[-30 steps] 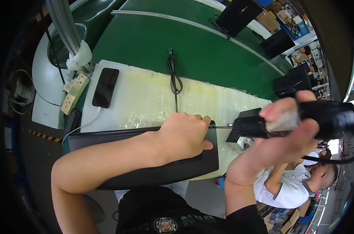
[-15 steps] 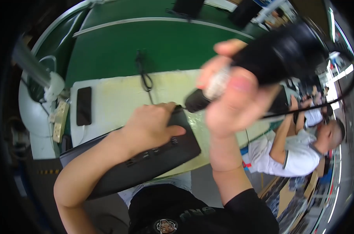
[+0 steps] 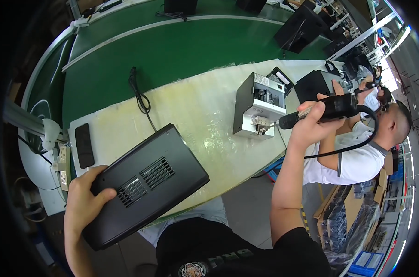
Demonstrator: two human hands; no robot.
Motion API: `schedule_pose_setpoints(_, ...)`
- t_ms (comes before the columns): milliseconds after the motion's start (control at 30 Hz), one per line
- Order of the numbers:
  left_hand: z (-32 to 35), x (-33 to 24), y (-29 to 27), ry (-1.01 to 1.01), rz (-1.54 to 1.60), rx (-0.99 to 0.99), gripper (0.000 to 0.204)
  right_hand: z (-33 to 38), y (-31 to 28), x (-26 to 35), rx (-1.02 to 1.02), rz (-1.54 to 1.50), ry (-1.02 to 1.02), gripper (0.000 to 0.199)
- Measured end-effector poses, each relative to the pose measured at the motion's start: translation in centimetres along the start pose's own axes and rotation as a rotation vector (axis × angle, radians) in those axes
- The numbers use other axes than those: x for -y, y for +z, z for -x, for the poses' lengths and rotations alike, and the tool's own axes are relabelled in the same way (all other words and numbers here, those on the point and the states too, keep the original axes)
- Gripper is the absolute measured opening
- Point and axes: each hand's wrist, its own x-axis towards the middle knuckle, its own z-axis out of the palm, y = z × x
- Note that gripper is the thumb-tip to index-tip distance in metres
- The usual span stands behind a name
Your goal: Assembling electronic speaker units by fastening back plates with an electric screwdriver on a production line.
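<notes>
My left hand (image 3: pixel 85 196) grips the left end of a flat black case (image 3: pixel 158 203), thumb on top and fingers round its edge. Two slotted vent grilles show on the upper face, and the case lies tilted across the table's near edge. A thick black cord (image 3: pixel 143 106) runs from its far side to a plug on the green surface. My right hand (image 3: pixel 311 122) is closed round a black electric screwdriver (image 3: pixel 341 106) with a cable. Its bit points left at the front of a grey metal screw feeder (image 3: pixel 246 104); whether they touch I cannot tell.
A phone (image 3: pixel 84 145) lies at the left beside a power strip (image 3: pixel 64 168). Behind is a green conveyor belt (image 3: pixel 195 46) with black boxes (image 3: pixel 298 30) on it. On the right sits a co-worker (image 3: pixel 357 152) in white, near a carton (image 3: pixel 350 207).
My right hand has brought the screwdriver away from the case, to the right, to the feeder. My left hand has slid from the case's far corner to its left end.
</notes>
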Motion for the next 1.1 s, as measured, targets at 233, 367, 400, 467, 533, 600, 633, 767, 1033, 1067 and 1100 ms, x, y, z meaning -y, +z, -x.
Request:
schedule_pose_setpoints(233,-2.1,-0.3,1.6,0.138,-0.006,-0.14,0.047,1.7,0.2,-0.7,0.026,0.042,-0.089,0.056)
schedule_pose_setpoints(367,-2.5,0.7,2.4,0.303,-0.074,-0.244,0.045,1.9,-1.0,-1.0,0.033,0.093,-0.12,0.058)
schedule_pose_setpoints(400,-2.2,0.8,2.4,0.278,-0.074,-0.258,0.045,2.0,-0.6,-1.6,-0.006,0.114,-0.146,0.055)
schedule_pose_setpoints(467,-1.9,1.2,2.4,0.278,-0.125,-0.233,0.051,2.3,-0.2,-2.9,-0.038,0.121,-0.173,0.052)
schedule_pose_setpoints(533,-1.6,1.8,1.9,0.304,-0.134,-0.216,0.054,2.7,-0.5,-3.6,0.075,0.154,0.003,0.045)
schedule_pose_setpoints(600,-1.5,2.1,1.4,0.373,-0.15,-0.147,0.061,3.0,0.5,-2.1,0.092,0.198,0.028,0.05)
schedule_pose_setpoints(633,-1.4,2.3,1.5,0.366,-0.139,-0.159,0.061,3.3,1.0,-1.1,0.109,0.228,0.02,0.055)
schedule_pose_setpoints(767,-1.6,2.3,1.7,0.359,-0.123,-0.134,0.061,2.1,3.6,6.5,0.209,0.053,0.019,0.052)
schedule_pose_setpoints(1033,-1.2,3.2,1.7,0.37,-0.096,-0.162,0.06,2.8,13.2,21.7,0.319,-0.737,0.244,0.06)
schedule_pose_setpoints(1067,-1.2,3.3,1.8,0.374,-0.098,-0.155,0.059,3.4,14.5,22.2,0.311,-0.593,0.22,0.076)
schedule_pose_setpoints(1100,-1.3,3.3,1.9,0.378,-0.099,-0.147,0.058,3.3,14.8,22.0,0.32,-0.596,0.214,0.076)
